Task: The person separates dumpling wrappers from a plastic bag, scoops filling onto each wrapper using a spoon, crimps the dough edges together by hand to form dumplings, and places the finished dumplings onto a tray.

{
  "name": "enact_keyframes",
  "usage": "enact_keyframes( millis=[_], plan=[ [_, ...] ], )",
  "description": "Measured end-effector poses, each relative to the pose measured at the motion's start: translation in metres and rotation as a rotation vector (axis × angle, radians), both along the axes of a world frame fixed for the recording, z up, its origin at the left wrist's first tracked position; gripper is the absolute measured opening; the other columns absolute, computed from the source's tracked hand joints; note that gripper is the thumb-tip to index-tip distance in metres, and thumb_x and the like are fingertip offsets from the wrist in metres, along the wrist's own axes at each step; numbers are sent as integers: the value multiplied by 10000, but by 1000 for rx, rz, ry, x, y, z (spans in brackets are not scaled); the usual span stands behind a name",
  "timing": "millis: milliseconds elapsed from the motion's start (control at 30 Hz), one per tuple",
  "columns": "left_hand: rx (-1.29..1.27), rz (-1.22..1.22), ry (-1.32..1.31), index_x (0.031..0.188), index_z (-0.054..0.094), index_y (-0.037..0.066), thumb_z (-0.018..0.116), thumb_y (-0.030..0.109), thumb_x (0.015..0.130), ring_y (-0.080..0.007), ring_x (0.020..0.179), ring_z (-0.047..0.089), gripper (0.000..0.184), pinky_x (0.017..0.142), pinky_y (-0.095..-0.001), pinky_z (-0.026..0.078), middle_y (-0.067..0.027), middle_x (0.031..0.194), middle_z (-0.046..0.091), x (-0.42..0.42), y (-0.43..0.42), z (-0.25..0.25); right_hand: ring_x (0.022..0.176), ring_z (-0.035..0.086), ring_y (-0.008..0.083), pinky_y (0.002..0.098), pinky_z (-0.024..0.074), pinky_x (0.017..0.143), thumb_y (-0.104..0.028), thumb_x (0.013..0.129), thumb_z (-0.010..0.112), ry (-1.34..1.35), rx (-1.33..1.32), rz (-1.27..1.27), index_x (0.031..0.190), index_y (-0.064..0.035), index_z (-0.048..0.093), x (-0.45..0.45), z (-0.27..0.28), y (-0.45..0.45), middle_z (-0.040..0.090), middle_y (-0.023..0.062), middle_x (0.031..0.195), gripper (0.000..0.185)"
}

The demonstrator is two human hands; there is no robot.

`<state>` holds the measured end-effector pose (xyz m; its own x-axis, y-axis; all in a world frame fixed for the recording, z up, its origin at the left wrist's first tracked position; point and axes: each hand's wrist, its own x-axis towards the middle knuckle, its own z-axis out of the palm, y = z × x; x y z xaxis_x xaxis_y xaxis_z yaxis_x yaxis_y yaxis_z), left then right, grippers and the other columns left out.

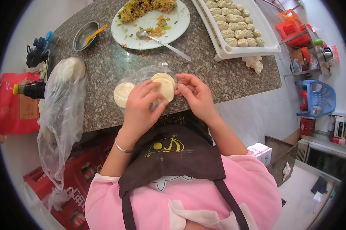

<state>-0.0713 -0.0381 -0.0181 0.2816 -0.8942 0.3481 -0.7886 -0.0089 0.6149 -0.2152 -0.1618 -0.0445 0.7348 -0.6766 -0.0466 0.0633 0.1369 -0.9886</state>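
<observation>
A stack of round, pale dough wrappers [165,87] lies on a clear plastic bag [142,73] near the table's front edge. My left hand [144,102] reaches over the stack's left side, its fingers stretched and apart, fingertips touching the dough. At the stack's right edge, my right hand [197,96] has curled fingers, the tips closed against the rim of the wrappers. How much dough they pinch is hard to see. A second pile of wrappers [123,94] sits left of my left hand, seemingly under the plastic.
Beyond the hands, a white plate [121,38] bears chopped filling [146,8] and a metal spoon [163,45]. A metal bowl [79,36] stands left. Pleated dumplings [234,25] fill a white tray [223,53] at back right. A plastic bag [62,111] hangs off the left edge.
</observation>
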Motion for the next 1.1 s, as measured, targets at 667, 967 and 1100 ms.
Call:
enact_keyframes(
  millis=[667,967,1100],
  plan=[
    [-66,259,630,892,533,0,567,64,886,-97,731,609,73,647,-251,466,-68,787,655,8,-1,-10,752,600,240,328,503,654,-46,757,685,87,-631,-4,1110,-15,553,7,-4,0,539,117,902,378],
    [-255,325,728,962,502,53,519,109,945,-39,653,515,61,582,-197,410,13,727,564,32,-19,-14,684,562,136,244,472,581,-33,765,696,120,-639,-63,1051,-12,595,10,-5,8,545,70,894,304],
    [-373,295,1447,1005,504,65,520,156,953,-166,803,645,107,716,-264,525,-40,857,596,59,-13,-3,709,602,181,296,501,648,-59,764,694,209,-688,-83,1048,-26,593,14,1,13,569,89,935,303]
  ],
)
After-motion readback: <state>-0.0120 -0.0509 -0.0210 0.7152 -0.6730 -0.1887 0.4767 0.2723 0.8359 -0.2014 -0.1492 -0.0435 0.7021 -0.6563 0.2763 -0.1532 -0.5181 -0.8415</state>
